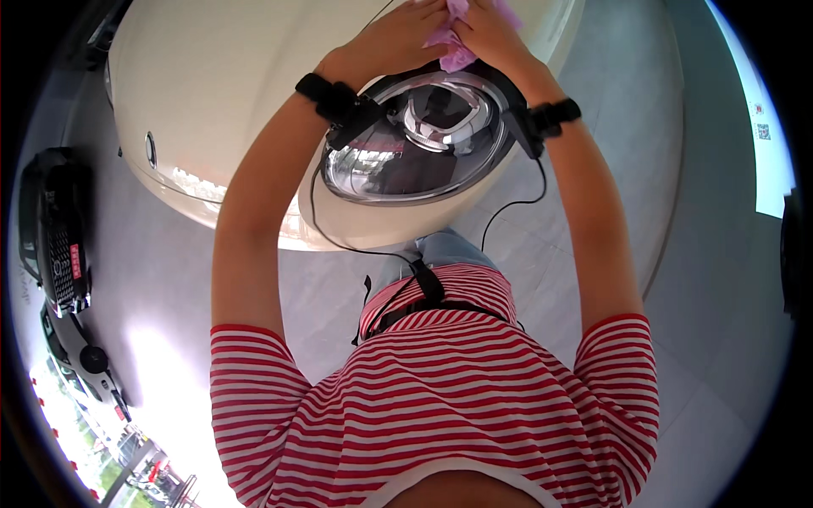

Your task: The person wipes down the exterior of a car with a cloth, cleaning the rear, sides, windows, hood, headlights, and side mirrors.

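Both of my hands meet at the top edge of the view, over the front of a cream-coloured car, just beyond its headlight (425, 140). A crumpled pink cloth (458, 54) is bunched between them. My left hand (406, 38) grips its left side with the fingertips. My right hand (489, 35) grips it from the right, fingers bent over the folds. Part of the cloth and some fingers are cut off by the frame's edge. The cream hood (209, 82) spreads to the left of the headlight, with a small round badge (150, 150) at its nose.
Black straps with small devices sit on my left wrist (336, 105) and right wrist (540, 124); thin cables run from them towards my waist. A dark car (60, 235) and a lighter car (86, 355) stand at far left. A lit screen (765, 114) glows at right.
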{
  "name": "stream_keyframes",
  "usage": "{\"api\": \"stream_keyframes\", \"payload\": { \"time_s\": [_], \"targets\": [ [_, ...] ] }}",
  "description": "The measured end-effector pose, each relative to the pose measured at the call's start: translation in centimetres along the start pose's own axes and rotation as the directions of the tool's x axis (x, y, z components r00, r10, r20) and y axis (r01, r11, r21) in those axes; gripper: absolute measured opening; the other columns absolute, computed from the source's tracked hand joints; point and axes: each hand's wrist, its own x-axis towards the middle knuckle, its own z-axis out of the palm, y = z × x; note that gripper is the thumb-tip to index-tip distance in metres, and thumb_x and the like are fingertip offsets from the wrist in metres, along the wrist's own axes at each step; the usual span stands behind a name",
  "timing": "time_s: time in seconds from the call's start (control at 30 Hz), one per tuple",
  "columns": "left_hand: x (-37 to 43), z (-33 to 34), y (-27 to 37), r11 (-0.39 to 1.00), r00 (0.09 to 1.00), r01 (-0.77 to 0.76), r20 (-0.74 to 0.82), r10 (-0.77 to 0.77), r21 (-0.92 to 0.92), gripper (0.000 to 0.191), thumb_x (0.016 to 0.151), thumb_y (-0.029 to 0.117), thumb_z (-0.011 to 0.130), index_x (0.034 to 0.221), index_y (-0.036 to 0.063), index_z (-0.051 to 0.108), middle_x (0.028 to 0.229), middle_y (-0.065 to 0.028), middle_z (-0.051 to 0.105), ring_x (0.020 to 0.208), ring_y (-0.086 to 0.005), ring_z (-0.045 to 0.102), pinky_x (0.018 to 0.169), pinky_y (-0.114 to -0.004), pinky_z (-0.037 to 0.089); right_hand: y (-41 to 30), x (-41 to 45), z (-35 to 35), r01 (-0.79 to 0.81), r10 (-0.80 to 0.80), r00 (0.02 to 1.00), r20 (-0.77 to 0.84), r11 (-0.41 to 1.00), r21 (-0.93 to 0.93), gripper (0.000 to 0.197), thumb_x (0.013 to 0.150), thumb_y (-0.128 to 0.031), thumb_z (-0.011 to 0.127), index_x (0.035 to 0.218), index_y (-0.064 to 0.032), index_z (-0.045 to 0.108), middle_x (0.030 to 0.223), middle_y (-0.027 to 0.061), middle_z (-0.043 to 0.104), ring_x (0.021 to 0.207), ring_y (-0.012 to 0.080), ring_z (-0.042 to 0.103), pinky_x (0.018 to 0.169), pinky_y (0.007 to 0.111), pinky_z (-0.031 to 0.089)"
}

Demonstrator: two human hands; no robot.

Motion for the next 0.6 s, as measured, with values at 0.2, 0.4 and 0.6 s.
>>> {"api": "stream_keyframes", "payload": {
  "time_s": [0.2,0.4,0.6],
  "targets": [
    [-1.4,0.2,3.4,0.999,1.0,0.027,-0.01,-0.027,-0.039,0.059,0.083,0.035,0.069,0.125,-0.0048,0.054,0.137,-0.0206,0.052,0.132,-0.0318,0.045,0.113,-0.041,0.033,-2.1,-4.6,-3.0,0.096,-0.096,0.995,-0.038,0.995,-0.001,0.061,0.085,-0.022,0.063,0.135,0.0047,0.043,0.146,0.023,0.037,0.141,0.0371,0.03,0.113,0.051,0.026],
    [1.6,4.8,-7.3,0.992,0.99,0.082,-0.12,-0.07,0.095,0.045,0.092,0.031,0.056,0.123,-0.0025,0.057,0.128,-0.0218,0.056,0.123,-0.032,0.051,0.107,-0.041,0.038,7.6,5.4,1.1,0.166,-0.177,0.961,0.212,0.984,0.069,0.076,0.088,-0.036,0.063,0.141,0.011,0.036,0.149,0.0297,0.032,0.142,0.0434,0.024,0.118,0.051,0.018],
    [6.6,6.6,-19.7,0.962,0.974,0.022,0.21,-0.081,0.271,0.022,0.087,0.016,0.051,0.087,0.0017,0.068,0.097,-0.0151,0.066,0.099,-0.0298,0.061,0.091,-0.041,0.047,15.9,20.8,5.9,0.789,-0.3,0.555,0.776,0.486,-0.376,0.044,0.097,-0.027,0.041,0.126,0.0019,0.058,0.136,0.0251,0.05,0.139,0.0368,0.033,0.118,0.047,0.018]
  ]
}}
